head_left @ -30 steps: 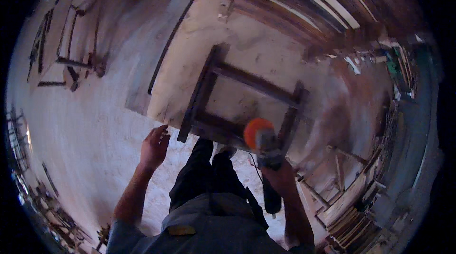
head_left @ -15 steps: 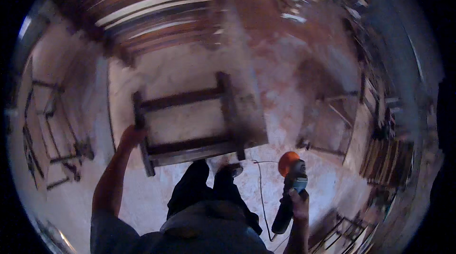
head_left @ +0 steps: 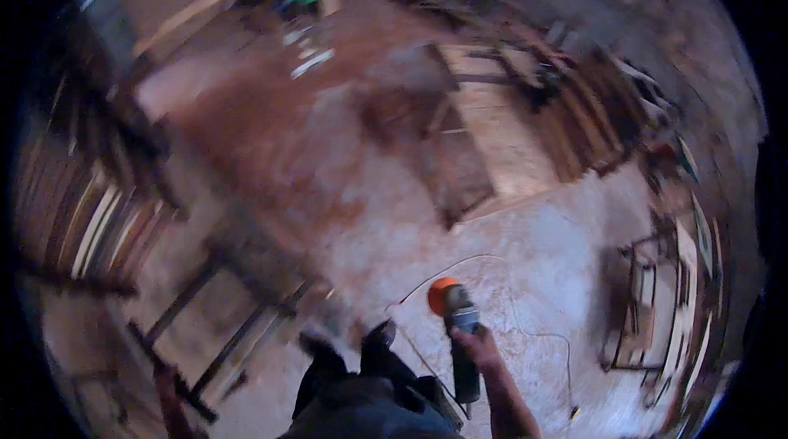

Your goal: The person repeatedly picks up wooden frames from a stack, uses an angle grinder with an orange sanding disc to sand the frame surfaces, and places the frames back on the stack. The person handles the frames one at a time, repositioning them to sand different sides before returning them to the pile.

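My right hand (head_left: 478,349) is wrapped round the body of an angle grinder (head_left: 465,381), held upright in front of me to the right. An orange disc (head_left: 441,296) is fitted at its far end. At the lower left, my left hand (head_left: 168,386) is closed on the near end of a dark wooden frame (head_left: 238,346), blurred by motion. Two long parallel rails join the end pieces of this frame. My left fingers are partly hidden by blur and by the wood.
A thin cord (head_left: 538,334) loops over the dusty floor (head_left: 345,234) beside the grinder. Stacked wooden strips (head_left: 98,225) lie at the left. Ahead to the right are a pale board (head_left: 509,143) and dark planks (head_left: 587,123). A metal-like frame (head_left: 644,307) stands at the far right.
My view has swung to the right, so the wooden frame now appears lower left and slanted. The grinder stays in my right hand, and my left hand remains at the frame's end.
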`<action>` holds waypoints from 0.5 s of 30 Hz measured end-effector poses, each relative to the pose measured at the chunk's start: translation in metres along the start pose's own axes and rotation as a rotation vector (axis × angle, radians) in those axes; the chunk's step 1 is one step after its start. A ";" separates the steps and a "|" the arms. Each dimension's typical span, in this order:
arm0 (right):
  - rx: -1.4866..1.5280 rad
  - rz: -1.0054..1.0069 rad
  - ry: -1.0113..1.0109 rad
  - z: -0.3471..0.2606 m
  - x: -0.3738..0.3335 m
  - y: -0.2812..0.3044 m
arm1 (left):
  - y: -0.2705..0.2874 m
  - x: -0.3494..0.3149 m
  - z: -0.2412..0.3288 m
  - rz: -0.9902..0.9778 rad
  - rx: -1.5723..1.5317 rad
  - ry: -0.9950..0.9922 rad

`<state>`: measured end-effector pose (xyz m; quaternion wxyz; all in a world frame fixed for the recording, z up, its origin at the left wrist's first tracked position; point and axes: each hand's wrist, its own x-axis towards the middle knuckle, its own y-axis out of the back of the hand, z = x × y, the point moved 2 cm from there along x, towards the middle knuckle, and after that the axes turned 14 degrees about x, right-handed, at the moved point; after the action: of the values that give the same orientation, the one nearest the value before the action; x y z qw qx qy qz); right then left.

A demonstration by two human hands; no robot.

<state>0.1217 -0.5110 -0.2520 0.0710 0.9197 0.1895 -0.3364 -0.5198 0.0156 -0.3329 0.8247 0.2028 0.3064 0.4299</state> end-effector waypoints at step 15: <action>0.032 0.410 -0.047 0.041 -0.003 0.148 | -0.206 0.135 0.301 0.176 -0.535 -0.025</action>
<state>0.1540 -0.6581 -0.2813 0.1277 0.9319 -0.0090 -0.3394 -0.1348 -0.0068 -0.2811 0.8121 0.0088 0.1530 0.5630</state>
